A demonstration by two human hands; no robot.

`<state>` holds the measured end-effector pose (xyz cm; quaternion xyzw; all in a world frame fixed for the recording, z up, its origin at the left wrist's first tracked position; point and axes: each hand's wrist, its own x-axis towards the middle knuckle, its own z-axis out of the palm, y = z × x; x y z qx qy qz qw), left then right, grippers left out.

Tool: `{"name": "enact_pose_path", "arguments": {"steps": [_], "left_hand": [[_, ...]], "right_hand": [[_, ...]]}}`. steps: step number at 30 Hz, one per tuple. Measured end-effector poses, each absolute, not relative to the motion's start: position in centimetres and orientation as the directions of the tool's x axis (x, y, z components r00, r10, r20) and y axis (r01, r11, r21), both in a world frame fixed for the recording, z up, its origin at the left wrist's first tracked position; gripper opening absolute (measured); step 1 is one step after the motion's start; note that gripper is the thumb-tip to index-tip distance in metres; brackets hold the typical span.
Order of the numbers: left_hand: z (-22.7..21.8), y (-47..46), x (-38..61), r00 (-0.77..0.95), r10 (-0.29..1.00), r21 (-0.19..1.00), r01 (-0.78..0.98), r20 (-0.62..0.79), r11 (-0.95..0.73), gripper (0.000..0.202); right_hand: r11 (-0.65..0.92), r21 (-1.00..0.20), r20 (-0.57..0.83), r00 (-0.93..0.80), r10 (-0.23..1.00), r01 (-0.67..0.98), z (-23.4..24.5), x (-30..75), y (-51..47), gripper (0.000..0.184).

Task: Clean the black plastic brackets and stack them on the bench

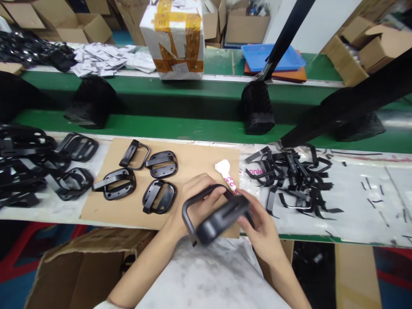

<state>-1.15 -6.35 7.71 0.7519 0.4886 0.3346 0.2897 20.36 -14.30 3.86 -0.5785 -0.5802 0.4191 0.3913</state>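
Both hands hold a black handle plate (222,219) over the near edge of the cardboard sheet (193,163). The left hand (198,199) grips its looped bail and the right hand (262,225) clasps its other end. Just beyond them lies a white tube (225,169) with pink lettering, too cut off to read.

Bright, even light falls from overhead, leaving only short, soft shadows beneath the black parts (160,164) on the cardboard sheet (196,165). The pale counter (363,206) on the right glares slightly. The black handle (219,216) in the foreground is smeared by motion blur. Wide-angle distortion bows the green belt (193,128) and stretches the corners. Dark items lose surface detail.
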Motion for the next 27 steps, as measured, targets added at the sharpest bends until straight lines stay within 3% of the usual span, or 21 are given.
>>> {"name": "enact_pose_path", "arguments": {"steps": [2, 5, 8, 11, 14, 17, 23, 27], "left_hand": [[7.6, -6.5, -0.8, 0.315, 0.896, 0.807, 0.409, 0.313, -0.426, 0.019], [7.4, -7.1, -0.5, 0.304, 0.891, 0.863, 0.278, 0.336, -0.421, 0.012], [6.9, -7.6, -0.6, 0.243, 0.945, 0.940, 0.209, 0.218, -0.271, 0.013], [6.1, -8.0, -1.0, 0.217, 0.976, 0.999, 0.048, 0.005, -0.015, 0.017], [5.4, -8.6, -2.0, 0.306, 0.924, 0.937, -0.187, -0.229, 0.295, 0.027], [4.8, -9.6, -3.2, 0.392, 0.859, 0.805, -0.358, -0.330, 0.473, 0.045], [4.3, -11.4, -5.7, 0.486, 0.786, 0.712, -0.388, -0.383, 0.586, 0.047], [4.7, -11.5, -7.5, 0.434, 0.849, 0.786, -0.391, -0.303, 0.480, 0.045]], "right_hand": [[-0.014, -0.984, -0.034, -0.109, 0.993, 0.177, 5.2, 19.4, -14.0, 0.061], [-0.007, -0.990, -0.022, -0.100, 0.995, 0.140, 6.2, 18.1, -13.4, 0.045], [0.002, -0.981, -0.005, -0.037, 0.999, 0.192, 6.3, 17.3, -13.0, 0.032], [0.041, -0.979, 0.036, -0.030, 0.999, 0.198, 6.1, 17.3, -12.7, 0.029], [0.085, -0.984, 0.076, -0.061, 0.995, 0.158, 6.1, 17.6, -12.5, 0.029], [0.110, -0.977, 0.097, -0.079, 0.992, 0.181, 5.6, 18.0, -12.5, 0.031], [0.087, -0.959, 0.045, -0.160, 0.986, 0.270, 3.7, 18.4, -11.9, 0.033], [0.224, -0.903, 0.106, -0.315, 0.943, 0.367, 2.8, 18.8, -10.5, 0.033]]}}
